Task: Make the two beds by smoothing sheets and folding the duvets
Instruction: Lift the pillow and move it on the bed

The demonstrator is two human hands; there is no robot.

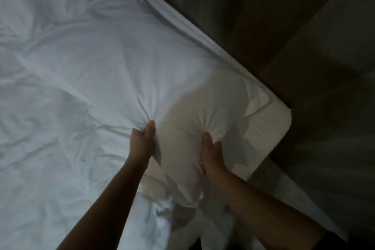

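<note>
A white duvet point(97, 63) lies rumpled over the bed and fills the left and middle of the view. My left hand point(143, 140) grips a bunch of the duvet's cloth near the bed's corner, thumb on top. My right hand point(212, 153) grips a second bunch a short way to the right. The cloth puckers into folds at both grips. Under the duvet's edge the white mattress corner point(272, 122) shows, covered by its sheet. Part of the duvet hangs down between my forearms.
Dark floor point(314, 57) runs along the bed's right side, beyond the mattress edge. A darker strip, perhaps a wall or furniture, crosses the upper right. The picture is dim and a little blurred.
</note>
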